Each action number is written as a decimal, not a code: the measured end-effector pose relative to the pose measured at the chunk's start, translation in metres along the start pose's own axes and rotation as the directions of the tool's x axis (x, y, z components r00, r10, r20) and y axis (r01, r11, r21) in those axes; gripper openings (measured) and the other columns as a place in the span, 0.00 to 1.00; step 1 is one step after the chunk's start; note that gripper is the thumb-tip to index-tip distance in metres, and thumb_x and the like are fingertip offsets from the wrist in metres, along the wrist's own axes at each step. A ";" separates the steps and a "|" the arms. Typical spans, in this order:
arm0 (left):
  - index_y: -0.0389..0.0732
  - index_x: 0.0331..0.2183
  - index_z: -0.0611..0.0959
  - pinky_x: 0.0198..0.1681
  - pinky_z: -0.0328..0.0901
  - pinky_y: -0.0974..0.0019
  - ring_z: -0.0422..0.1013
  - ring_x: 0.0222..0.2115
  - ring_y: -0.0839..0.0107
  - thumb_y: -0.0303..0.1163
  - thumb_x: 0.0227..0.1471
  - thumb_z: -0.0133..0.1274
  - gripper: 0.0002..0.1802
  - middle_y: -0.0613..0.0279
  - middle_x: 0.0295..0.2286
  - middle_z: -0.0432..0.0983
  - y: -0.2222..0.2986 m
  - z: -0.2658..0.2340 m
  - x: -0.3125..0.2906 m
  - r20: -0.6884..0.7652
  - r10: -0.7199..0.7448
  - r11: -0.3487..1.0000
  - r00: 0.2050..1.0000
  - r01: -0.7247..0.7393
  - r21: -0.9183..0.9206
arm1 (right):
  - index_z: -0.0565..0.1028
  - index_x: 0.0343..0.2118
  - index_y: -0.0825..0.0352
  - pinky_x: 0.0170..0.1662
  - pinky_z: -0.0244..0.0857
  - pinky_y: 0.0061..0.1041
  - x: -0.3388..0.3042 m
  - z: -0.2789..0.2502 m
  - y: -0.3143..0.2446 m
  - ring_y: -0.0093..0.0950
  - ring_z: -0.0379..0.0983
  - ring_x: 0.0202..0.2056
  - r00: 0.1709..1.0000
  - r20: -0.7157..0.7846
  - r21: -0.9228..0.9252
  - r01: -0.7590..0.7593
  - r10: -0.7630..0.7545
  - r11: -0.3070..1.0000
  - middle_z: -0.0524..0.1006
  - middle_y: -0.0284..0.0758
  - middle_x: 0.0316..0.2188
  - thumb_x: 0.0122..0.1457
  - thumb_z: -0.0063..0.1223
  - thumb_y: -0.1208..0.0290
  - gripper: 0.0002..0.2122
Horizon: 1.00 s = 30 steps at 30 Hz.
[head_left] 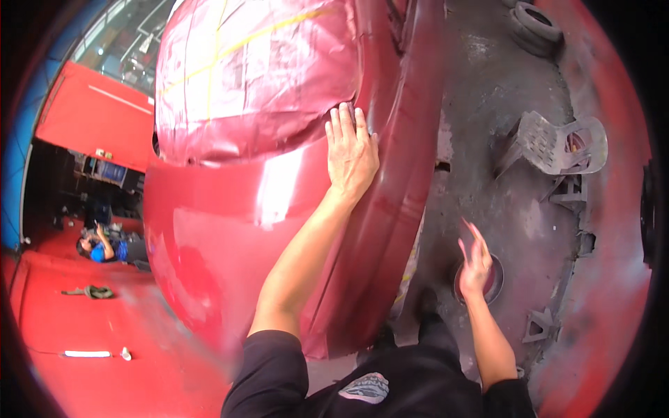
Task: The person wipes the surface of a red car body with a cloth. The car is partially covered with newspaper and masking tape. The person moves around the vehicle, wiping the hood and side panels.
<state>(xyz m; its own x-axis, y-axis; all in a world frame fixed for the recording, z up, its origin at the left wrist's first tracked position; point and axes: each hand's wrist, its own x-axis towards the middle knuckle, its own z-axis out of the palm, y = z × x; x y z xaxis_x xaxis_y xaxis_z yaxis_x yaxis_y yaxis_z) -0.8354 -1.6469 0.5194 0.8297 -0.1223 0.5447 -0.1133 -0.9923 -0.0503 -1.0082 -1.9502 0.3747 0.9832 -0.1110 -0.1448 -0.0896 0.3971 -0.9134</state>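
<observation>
A red car body (216,230) fills the middle, its glossy panel curving down toward me. Above that panel, the window is covered with masking sheet (258,76), pink with overspray and crossed by yellow tape. My left hand (352,157) lies flat on the red panel at the lower right corner of the masked window, fingers stretched forward. A dark edge shows by its fingertips; I cannot make out what it is. My right hand (476,265) hangs in the air to the right of the car, holding nothing, with its fingers apart and reddish at the tips.
Beneath my right hand a round bucket-like container (496,279) stands on the grey floor (481,139). A stained plastic chair (557,143) is farther right, with stacked tyres (535,28) beyond. At the left, a person in blue (111,247) is near a red wall (90,104).
</observation>
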 end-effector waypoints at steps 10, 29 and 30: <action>0.31 0.63 0.72 0.69 0.54 0.32 0.54 0.67 0.29 0.37 0.60 0.55 0.34 0.32 0.64 0.59 -0.001 0.066 0.178 -0.204 0.302 0.949 0.931 -0.272 0.160 | 0.69 0.67 0.66 0.70 0.58 0.44 -0.056 -0.184 0.017 0.31 0.57 0.72 0.909 -0.412 -0.171 -0.154 0.071 0.973 0.67 0.35 0.69 0.76 0.42 0.51 0.27; 0.32 0.51 0.82 0.67 0.60 0.42 0.68 0.60 0.41 0.18 0.48 0.52 0.26 0.45 0.55 0.75 -0.099 -0.135 -0.130 0.223 0.478 0.867 0.849 -0.416 -0.273 | 0.66 0.68 0.74 0.76 0.47 0.39 0.120 0.200 -0.036 0.43 0.54 0.74 0.888 0.167 -0.222 0.458 -0.429 0.861 0.60 0.50 0.72 0.75 0.44 0.57 0.27; 0.32 0.51 0.83 0.67 0.61 0.44 0.68 0.59 0.41 0.17 0.49 0.51 0.25 0.45 0.55 0.75 -0.113 -0.131 -0.123 0.173 0.405 0.907 0.898 -0.371 -0.197 | 0.64 0.69 0.75 0.76 0.46 0.42 0.149 0.219 -0.039 0.46 0.52 0.74 0.863 0.188 -0.365 0.505 -0.469 0.782 0.59 0.52 0.72 0.75 0.43 0.57 0.28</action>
<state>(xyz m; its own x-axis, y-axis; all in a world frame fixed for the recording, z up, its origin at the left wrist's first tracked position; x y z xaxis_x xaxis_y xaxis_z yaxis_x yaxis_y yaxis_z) -0.9964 -1.5167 0.5679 0.7935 -0.5151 0.3240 -0.5187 -0.8510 -0.0825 -0.8233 -1.7826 0.4724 0.9202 -0.1112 0.3754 0.3685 -0.0775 -0.9264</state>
